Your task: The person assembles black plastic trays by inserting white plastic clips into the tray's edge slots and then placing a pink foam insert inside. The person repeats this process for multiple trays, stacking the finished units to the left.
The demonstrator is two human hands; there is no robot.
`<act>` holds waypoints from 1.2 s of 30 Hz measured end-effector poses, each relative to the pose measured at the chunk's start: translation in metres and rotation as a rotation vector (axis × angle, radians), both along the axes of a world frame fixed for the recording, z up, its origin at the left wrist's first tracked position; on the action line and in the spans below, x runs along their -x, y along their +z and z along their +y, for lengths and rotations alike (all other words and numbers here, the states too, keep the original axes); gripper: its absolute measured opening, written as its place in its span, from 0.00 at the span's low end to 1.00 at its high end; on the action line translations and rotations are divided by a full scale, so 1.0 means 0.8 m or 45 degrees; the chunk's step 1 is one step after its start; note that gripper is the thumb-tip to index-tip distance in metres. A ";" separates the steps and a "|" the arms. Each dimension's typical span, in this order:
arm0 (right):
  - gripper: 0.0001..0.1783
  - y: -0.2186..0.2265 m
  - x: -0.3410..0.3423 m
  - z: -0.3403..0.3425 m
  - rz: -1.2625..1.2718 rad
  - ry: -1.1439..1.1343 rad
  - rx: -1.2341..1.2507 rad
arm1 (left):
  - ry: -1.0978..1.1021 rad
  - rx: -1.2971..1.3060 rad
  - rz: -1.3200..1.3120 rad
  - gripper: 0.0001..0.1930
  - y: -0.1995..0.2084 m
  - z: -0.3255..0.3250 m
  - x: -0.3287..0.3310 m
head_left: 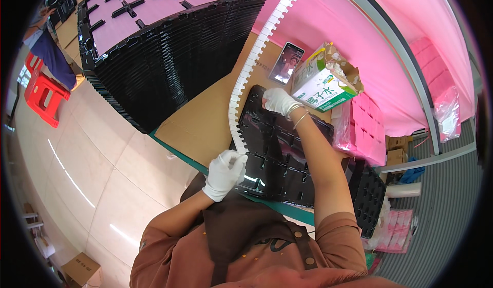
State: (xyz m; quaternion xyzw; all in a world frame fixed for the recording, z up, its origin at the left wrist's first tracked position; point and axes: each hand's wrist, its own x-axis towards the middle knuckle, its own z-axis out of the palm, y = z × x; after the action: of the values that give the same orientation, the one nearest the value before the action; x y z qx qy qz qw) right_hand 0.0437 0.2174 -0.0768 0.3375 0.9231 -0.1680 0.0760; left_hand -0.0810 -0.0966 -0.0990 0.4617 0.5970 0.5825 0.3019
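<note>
My left hand (225, 175), in a white glove, is closed at the near end of a long white notched strip (241, 89), its thumb and finger pinched together there. The strip runs away from me in a curve along the left side of a black plastic tray (277, 170) with moulded pockets. Over the far part of the tray is my right hand (281, 103), also gloved, with its fingers curled down. Whatever its fingertips hold, if anything, is too small or hidden to make out.
A tall stack of black trays (169, 62), topped with pink sheets, stands at the left on the cardboard-covered table (197, 121). Beyond my right hand are a smartphone (286, 63) and an opened carton (328, 80). Wrapped pink packs (365, 128) lie right; a red stool (43, 93) stands far left.
</note>
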 end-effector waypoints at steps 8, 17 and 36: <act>0.12 0.001 0.012 -0.009 -0.044 -0.045 -0.027 | -0.002 0.064 -0.107 0.08 0.011 0.000 0.000; 0.11 0.004 -0.003 -0.004 0.126 -0.029 -0.033 | -0.036 -0.085 0.176 0.06 -0.005 -0.001 0.001; 0.10 0.223 -0.206 0.100 0.259 -0.705 -1.140 | -0.039 -0.042 0.054 0.06 -0.002 -0.001 0.001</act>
State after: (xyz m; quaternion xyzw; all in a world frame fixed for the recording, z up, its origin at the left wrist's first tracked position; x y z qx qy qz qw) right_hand 0.2085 0.2971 0.1018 0.5499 0.7835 0.1965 -0.2125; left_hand -0.0822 -0.0971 -0.1008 0.4881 0.5863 0.5777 0.2903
